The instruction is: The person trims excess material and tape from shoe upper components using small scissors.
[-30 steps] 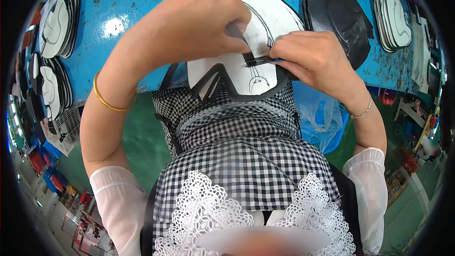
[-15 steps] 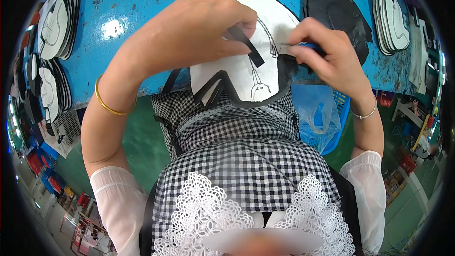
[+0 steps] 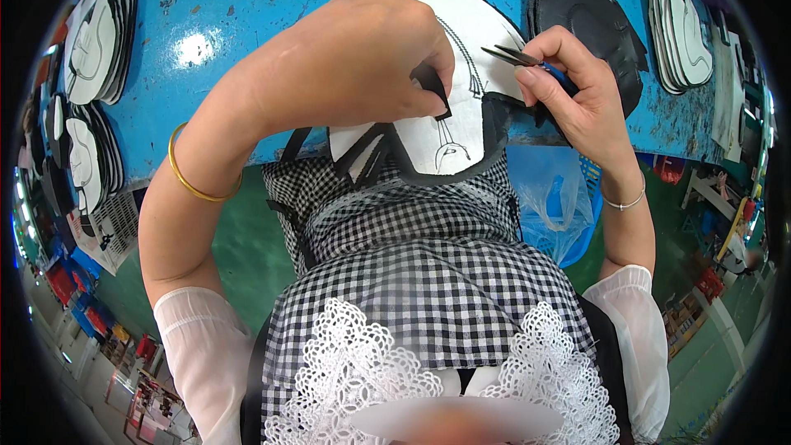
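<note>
A white panel with black edging (image 3: 445, 25) and stitched and drawn lines lies at the near edge of the blue table, its notched end overhanging toward my lap. Above its middle, my left hand (image 3: 362, 62) is closed, pinching a short black strip (image 3: 432, 91) between thumb and fingers; most of the strip is hidden. To the right, my right hand (image 3: 577, 91) grips blue-handled thread snips (image 3: 512, 55). Their dark blades point left over the panel, slightly apart at the tips. Another black strip (image 3: 298, 140) sticks out beside the panel's left side.
Stacked black oval pieces (image 3: 587, 25) lie behind my right hand. White-faced, black-edged pieces stand in stacks at the right (image 3: 677, 29) and left (image 3: 103, 41) of the blue table (image 3: 214, 0). Below the table's edge hangs a blue basket with a clear plastic bag (image 3: 552, 198).
The snips have moved off the panel's stitched line, up and slightly right, and their blades now show clearly. My left hand has shifted a little nearer, and less of the black strip shows.
</note>
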